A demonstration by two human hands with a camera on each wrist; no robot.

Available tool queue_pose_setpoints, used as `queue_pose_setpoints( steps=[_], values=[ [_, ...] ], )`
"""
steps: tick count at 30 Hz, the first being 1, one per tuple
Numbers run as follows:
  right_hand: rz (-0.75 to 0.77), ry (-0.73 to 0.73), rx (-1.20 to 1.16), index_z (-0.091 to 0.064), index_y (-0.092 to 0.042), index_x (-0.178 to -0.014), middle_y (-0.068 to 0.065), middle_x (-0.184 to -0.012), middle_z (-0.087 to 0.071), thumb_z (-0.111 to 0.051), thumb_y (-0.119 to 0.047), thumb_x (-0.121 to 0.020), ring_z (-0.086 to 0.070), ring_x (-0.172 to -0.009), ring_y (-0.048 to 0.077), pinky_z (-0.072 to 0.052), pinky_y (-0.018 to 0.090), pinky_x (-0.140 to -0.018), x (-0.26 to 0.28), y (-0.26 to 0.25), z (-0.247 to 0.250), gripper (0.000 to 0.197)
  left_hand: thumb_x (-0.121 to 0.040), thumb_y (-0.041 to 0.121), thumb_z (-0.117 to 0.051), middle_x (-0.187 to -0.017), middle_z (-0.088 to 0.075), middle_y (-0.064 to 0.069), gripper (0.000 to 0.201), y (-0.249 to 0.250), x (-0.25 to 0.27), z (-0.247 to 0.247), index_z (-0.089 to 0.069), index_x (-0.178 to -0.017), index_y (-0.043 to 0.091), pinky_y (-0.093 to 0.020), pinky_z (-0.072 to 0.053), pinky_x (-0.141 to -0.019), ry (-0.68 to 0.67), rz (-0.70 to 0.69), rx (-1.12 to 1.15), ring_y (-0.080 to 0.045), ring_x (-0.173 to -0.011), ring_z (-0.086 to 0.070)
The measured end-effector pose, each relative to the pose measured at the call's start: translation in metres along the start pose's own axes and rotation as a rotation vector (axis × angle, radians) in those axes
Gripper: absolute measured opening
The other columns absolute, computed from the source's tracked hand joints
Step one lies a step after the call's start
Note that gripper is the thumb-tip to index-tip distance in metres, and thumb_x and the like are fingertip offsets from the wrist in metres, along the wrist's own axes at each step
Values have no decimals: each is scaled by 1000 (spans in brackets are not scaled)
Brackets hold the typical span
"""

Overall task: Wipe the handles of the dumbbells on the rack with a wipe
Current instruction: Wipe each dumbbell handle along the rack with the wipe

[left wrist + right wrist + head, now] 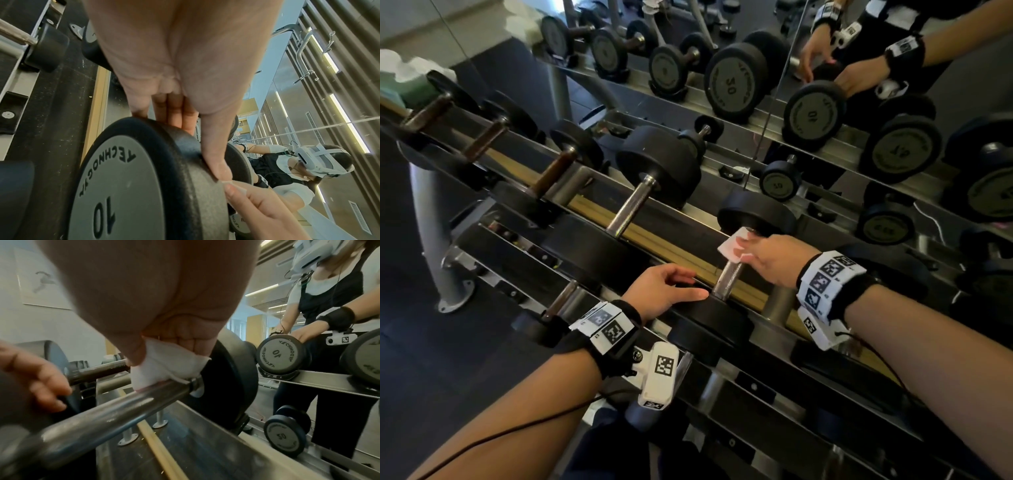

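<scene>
Tiered metal rack [729,236], black dumbbells [654,178] resting in a row across its rails

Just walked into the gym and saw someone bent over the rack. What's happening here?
A person is cleaning dumbbells on the rack. Their right hand holds a white wipe around the metal handle of the 10 dumbbell, near its far weight. Their left hand rests on the near weight, steadying it.

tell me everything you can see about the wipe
The wipe is a small white sheet, soft and creased like damp tissue. The right hand grips it, folded around the far end of the 10 dumbbell's metal handle, close to the far weight head. One flat corner sticks out past the fingers in the head view.
</scene>
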State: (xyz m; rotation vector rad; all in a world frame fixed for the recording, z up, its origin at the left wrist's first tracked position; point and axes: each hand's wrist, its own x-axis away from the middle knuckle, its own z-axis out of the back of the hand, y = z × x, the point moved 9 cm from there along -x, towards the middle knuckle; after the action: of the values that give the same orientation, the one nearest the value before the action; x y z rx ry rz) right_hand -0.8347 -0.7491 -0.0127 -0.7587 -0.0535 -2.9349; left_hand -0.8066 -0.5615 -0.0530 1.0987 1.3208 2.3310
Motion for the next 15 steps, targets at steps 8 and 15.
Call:
queue_pose_setpoints(
  steps=[8,15],
  values=[
    [175,-147,-126,-46,-18,-146,11,-152,-41,-34,-26,-105,-41,-137,33,-37,44,-111,24,-55,-23,43,-74,42,-82,-107,-68,19,38,0,-1,0,-61,-107,42,-16,-38,-81,-4,-3,7,4,-103,-59],
    [25,168,-385,-46,-13,-145,10,-153,-41,-35,-17,-106,-39,-140,27,-31,37,-115,20,-3,37,41,-73,42,-82,-110,-68,16,40,-3,-2,1,-64,-108,39,-25,-40,-95,-4,9,24,-1,-106,-60]
  ],
)
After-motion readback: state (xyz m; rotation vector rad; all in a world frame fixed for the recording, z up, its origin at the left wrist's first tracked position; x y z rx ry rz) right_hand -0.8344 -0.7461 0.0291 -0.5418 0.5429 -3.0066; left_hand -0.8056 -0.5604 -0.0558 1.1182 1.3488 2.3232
